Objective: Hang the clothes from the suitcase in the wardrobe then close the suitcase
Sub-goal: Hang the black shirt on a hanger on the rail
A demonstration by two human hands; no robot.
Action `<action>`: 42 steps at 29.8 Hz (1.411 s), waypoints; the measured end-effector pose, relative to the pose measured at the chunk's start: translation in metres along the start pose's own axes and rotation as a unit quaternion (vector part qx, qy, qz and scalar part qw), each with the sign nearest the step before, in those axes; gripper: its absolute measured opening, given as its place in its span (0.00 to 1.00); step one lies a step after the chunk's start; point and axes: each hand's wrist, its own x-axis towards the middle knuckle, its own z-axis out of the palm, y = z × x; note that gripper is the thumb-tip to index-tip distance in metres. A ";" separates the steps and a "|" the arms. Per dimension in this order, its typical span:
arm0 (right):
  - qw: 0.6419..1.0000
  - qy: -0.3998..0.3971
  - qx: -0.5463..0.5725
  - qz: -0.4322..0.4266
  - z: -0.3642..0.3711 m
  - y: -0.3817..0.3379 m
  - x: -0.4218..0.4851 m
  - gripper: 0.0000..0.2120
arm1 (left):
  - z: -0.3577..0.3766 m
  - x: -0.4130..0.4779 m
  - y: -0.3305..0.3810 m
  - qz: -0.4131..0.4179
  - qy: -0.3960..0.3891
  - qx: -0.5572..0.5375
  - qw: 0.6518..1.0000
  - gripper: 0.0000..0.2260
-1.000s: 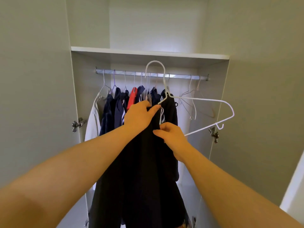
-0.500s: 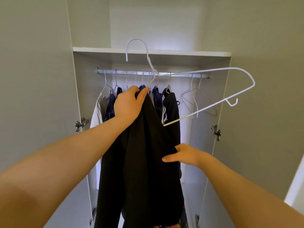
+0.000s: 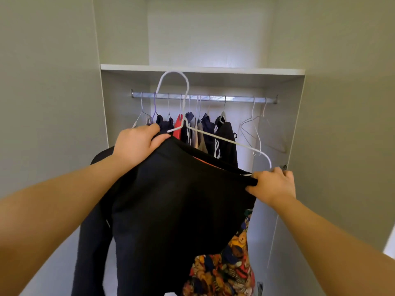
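Holds up a black top (image 3: 171,199) in front of the rail (image 3: 235,99) and lower than it. Pinches the top's upper edge with the left grip (image 3: 136,144), fingers curled round the cloth, under the left part of the rail. Pinches the other end of that edge with the right grip (image 3: 272,184), under the right end of the rail and further down. Has a white hanger (image 3: 222,139) partly tucked into the top, with its hook up in front of the left half of the rail and not hung on it. Has one hanger arm slanting down to touch the right grip; cannot tell if that grip holds the wire too. Shows a bright cloth with bears (image 3: 224,270) far below the rail, peeking from under the top. Shows dark clothes (image 3: 226,135) hung along the middle of the rail, bare hangers (image 3: 256,129) near its right end, and a white shelf (image 3: 203,69) just above the rail.
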 end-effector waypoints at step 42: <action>0.998 0.016 0.038 0.050 -0.010 0.010 0.018 0.22 | -0.002 -0.022 -0.024 -0.084 -0.126 -0.126 0.980 0.20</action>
